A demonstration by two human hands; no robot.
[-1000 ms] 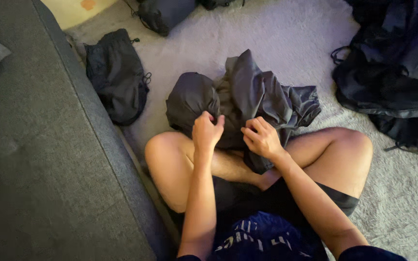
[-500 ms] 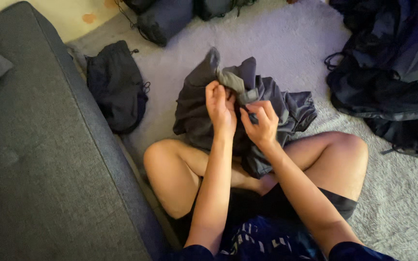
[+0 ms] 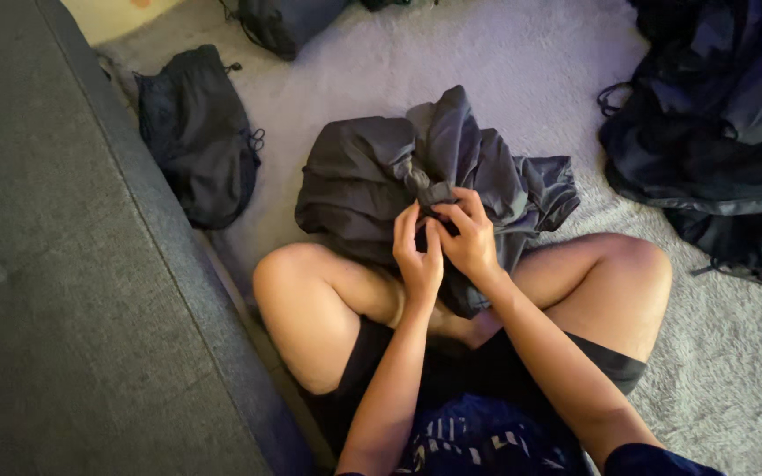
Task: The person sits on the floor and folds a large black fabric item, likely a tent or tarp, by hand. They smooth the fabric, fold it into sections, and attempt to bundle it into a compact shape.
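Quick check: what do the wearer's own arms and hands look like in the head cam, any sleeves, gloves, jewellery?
Both hands, the left hand and the right hand, are bare: no gloves, and no rings or watch that I can make out. Forearms are uncovered too. A dark blue short sleeve shows at the right upper arm, at the picture's bottom edge.

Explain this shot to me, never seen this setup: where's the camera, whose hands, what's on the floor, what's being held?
No machine here: a person sits cross-legged on a pale shaggy rug, and the one camera, worn on their head, looks down at their own hands. The left hand and right hand are close together, both pinching a bunched part of a dark grey garment that lies over their shins. A grey sofa runs along the left. Beside it lies a black drawstring bag; a heap of dark clothing sits at the right, and another dark bundle at the top.
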